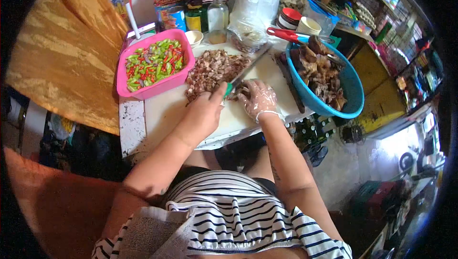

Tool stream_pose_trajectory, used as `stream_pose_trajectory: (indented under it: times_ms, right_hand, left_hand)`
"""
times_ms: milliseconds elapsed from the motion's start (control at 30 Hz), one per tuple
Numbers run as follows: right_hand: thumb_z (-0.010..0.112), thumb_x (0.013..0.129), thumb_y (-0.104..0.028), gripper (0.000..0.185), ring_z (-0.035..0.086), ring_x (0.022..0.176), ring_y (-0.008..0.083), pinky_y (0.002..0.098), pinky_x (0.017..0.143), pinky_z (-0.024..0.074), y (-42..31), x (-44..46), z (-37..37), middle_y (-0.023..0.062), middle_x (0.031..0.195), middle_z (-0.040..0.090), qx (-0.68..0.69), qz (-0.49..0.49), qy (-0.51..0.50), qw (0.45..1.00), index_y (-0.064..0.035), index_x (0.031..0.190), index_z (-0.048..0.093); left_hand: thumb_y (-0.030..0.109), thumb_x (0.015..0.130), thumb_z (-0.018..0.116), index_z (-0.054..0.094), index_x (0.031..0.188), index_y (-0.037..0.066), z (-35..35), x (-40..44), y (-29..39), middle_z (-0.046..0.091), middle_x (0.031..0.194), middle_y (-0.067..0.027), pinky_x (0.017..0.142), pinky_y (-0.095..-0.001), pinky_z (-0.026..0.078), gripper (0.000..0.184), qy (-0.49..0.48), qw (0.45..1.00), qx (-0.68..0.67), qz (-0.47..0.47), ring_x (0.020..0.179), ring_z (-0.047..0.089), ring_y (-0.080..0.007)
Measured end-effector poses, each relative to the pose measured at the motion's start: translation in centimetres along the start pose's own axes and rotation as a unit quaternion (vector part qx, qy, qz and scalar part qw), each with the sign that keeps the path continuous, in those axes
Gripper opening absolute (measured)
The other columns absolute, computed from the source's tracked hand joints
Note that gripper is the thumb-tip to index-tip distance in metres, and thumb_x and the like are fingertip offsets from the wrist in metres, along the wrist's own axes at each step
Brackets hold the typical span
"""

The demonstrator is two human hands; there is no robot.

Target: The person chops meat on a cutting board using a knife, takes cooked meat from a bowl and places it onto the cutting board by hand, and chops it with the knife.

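Observation:
My left hand (206,113) is closed around the green handle of a knife (250,70), its blade slanting up and to the right over the white cutting board (164,108). Beside the blade, my right hand (260,97), in a clear plastic glove, curls its fingers over a piece of meat that they mostly hide. Chopped meat (214,68) lies heaped on the board, just beyond my left hand. To the left stands a pink basin (155,89) of sliced green and red chillies (155,63). A blue basin (350,104) to the right holds large browned meat pieces (319,70).
Behind the board are a glass bottle (218,15), a small white bowl (194,37), plastic bags (255,8) and stacked cups (289,19). A red-handled utensil (284,34) rests by the blue basin's rim. An orange curtain (67,44) hangs at the left.

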State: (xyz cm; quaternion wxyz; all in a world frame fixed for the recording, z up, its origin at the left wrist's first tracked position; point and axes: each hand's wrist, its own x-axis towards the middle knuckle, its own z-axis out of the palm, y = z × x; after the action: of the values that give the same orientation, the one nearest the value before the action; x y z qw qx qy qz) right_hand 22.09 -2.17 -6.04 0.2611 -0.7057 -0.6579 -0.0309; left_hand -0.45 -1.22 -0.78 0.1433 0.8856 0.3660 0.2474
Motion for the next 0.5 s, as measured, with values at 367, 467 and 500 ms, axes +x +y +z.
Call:
stream_pose_trajectory:
  times_ms: [367,467,500]
  right_hand:
    - [0.062,0.096,-0.045,0.034,0.058,0.122,0.0336,0.0562,0.106,0.0407,-1.0,0.5,-0.2,0.0075,0.126,0.066,-0.001,0.034,-0.023,0.999,-0.0334,0.127,0.070]
    - [0.064,0.095,-0.044,0.030,0.059,0.120,0.0337,0.0562,0.104,0.0415,-1.4,0.7,-0.3,0.0069,0.123,0.067,-0.014,0.053,-0.019,0.998,-0.0328,0.121,0.073]
    - [0.066,0.093,-0.043,0.026,0.059,0.118,0.0341,0.0564,0.101,0.0424,-1.8,0.9,-0.7,0.0064,0.120,0.068,-0.001,0.061,-0.023,0.998,-0.0307,0.115,0.075]
  left_hand:
    - [0.008,0.091,0.068,0.041,0.156,0.011,-2.1,-1.4,0.4,0.066,0.112,-0.0325,0.086,-0.0543,0.053,0.070,-0.029,0.996,0.043,-0.077,0.099,0.065,-0.0508]
    - [0.011,0.092,0.068,0.041,0.156,0.012,-2.0,-1.5,0.3,0.066,0.104,-0.0317,0.081,-0.0549,0.054,0.069,-0.051,0.996,0.036,-0.057,0.091,0.066,-0.0497]
    - [0.009,0.093,0.064,0.041,0.155,0.009,-2.0,-1.5,0.5,0.065,0.101,-0.0315,0.079,-0.0550,0.053,0.066,-0.064,0.996,0.042,-0.055,0.089,0.066,-0.0489]
